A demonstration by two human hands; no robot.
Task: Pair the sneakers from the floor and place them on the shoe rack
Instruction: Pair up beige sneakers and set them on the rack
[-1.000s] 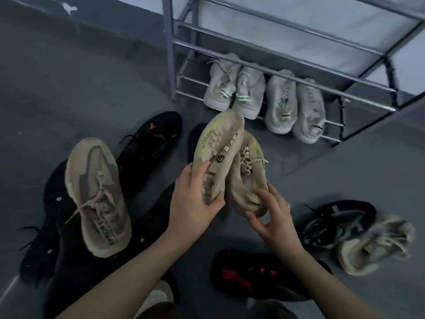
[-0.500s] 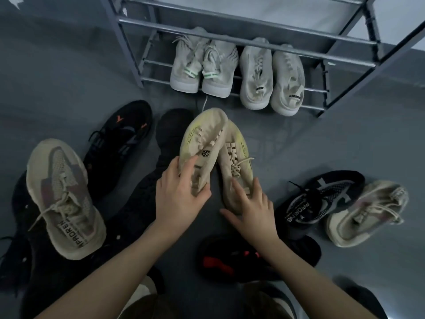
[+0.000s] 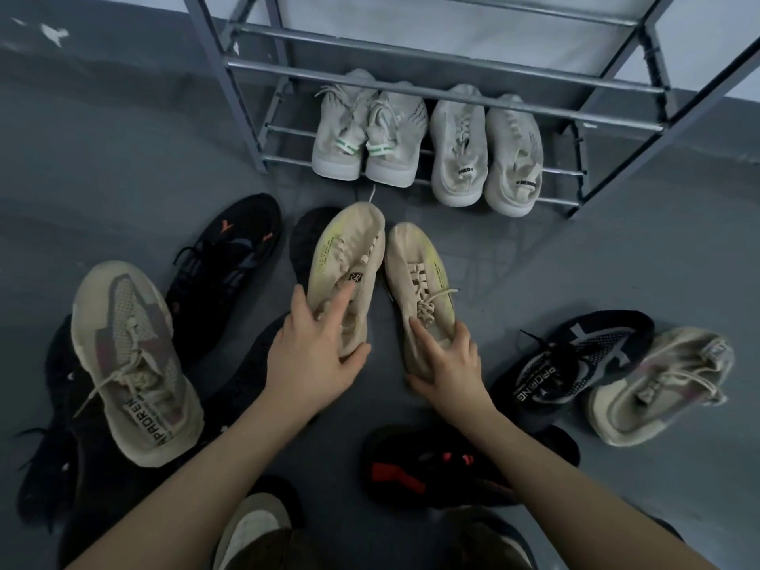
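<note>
My left hand (image 3: 316, 355) grips one beige sneaker (image 3: 345, 257) at its heel; my right hand (image 3: 448, 364) grips its mate (image 3: 415, 273), just before the shoe rack (image 3: 444, 92).

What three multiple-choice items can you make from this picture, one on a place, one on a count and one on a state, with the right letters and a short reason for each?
1. Where is the rack?
A. beyond the hands, by the wall
B. behind the person
C. left of the black sneaker

2. How many sneakers stand on the rack's bottom shelf?
A. two
B. four
C. six

3. What is the left hand doing?
A. hanging idle
B. gripping a beige sneaker
C. pressing flat on the floor

Answers:
1. A: the rack stands at the top of the view, past both hands.
2. B: a green-tab pair and a plain pair sit side by side.
3. B: its fingers curl round the left beige sneaker, while the right hand holds the right beige sneaker.
</note>
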